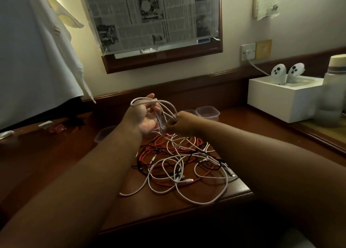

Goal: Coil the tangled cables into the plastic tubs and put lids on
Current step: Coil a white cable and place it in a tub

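A tangle of white, orange and black cables [179,165] lies on the wooden desk [56,154] in front of me. My left hand [146,116] is raised palm up above the pile, with loops of a white cable [164,105] wound around its fingers. My right hand [179,123] is just to the right of it and pinches the same white cable, which trails down into the pile. A clear plastic tub [208,112] stands behind my right hand, a second one [190,112] is partly hidden beside it, and another tub [102,134] sits left of my left forearm.
A white box [282,99] with two white controllers [287,73] stands at the right, next to a frosted bottle [332,92]. A white cloth [37,60] hangs at the left. Small wrappers [54,128] lie on the desk's left part. A framed newspaper [149,17] hangs on the wall.
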The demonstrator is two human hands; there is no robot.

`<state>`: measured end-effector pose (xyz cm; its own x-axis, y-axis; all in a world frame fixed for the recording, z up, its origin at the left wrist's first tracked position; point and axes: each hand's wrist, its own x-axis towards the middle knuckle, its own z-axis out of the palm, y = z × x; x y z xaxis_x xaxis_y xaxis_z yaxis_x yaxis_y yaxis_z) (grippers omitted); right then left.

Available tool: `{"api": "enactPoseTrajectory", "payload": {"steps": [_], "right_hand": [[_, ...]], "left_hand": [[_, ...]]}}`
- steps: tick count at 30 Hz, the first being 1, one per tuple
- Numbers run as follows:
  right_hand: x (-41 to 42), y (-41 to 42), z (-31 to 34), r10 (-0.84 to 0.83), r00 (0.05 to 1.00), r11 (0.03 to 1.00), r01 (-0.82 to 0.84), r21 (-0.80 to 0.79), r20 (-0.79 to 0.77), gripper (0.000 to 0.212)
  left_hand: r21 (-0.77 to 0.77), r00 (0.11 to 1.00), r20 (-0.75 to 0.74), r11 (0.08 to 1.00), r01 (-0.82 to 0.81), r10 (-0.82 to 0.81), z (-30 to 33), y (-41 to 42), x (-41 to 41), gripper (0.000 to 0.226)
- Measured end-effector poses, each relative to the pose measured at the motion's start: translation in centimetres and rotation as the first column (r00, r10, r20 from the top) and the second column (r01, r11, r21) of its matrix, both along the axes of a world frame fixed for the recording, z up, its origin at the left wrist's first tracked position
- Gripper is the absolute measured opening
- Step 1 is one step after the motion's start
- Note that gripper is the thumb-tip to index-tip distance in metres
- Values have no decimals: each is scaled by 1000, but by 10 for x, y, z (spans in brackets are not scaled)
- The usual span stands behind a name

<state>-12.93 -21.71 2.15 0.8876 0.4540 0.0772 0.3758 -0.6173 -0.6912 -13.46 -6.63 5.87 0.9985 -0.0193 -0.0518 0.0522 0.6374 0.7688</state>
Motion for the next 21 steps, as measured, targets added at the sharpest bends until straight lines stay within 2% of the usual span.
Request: {"api": "enactPoseTrajectory", "payload": {"steps": [3, 5, 8, 9, 11, 13, 14, 15, 17, 19, 21], "right_hand": [[-3, 3, -8, 4, 993, 998, 2, 56, -121, 29], [-5, 5, -12, 21, 980, 990, 7, 140, -198, 23], [-4, 9, -15, -59, 987, 989, 78, 126, -148, 18], [-4, 10, -15, -94, 988, 989, 108, 106, -126, 18], [-1, 10, -14, -162, 981, 977, 174, 120, -103, 18], [-1, 8, -10, -224, 967, 932, 249, 264, -122, 18], [-1, 6, -7, -229, 956, 867, 286, 407, -185, 20], [-3, 5, -3, -190, 939, 759, 325, 564, -285, 21], [-6, 3, 3, -1, 902, 497, 374, 783, -431, 17], [-4, 3, 6, 121, 886, 366, 380, 850, -448, 14], [-3, 3, 8, 182, 877, 296, 382, 875, -444, 13]], "left_hand": [[-52, 999, -46, 998, -31, 29, -5, -4, 0, 20], [-114, 996, -71, 992, -61, 53, -7, -9, -1, 19], [-155, 992, -96, 984, -94, 79, -7, -16, -1, 20], [-127, 992, -93, 987, -98, 87, -6, -18, -1, 21], [37, 992, -49, 992, -119, 120, -5, -16, -3, 20], [268, 985, 41, 948, -171, 166, -10, -10, -5, 18], [374, 980, 79, 906, -199, 183, -16, -8, -6, 19], [467, 976, 102, 857, -219, 193, -24, -8, -8, 22], [604, 969, 131, 758, -244, 207, -41, -12, -17, 25], [688, 958, 186, 667, -285, 217, -54, -21, -25, 25], [718, 962, 226, 641, -270, 152, -61, -27, -30, 25]]}}
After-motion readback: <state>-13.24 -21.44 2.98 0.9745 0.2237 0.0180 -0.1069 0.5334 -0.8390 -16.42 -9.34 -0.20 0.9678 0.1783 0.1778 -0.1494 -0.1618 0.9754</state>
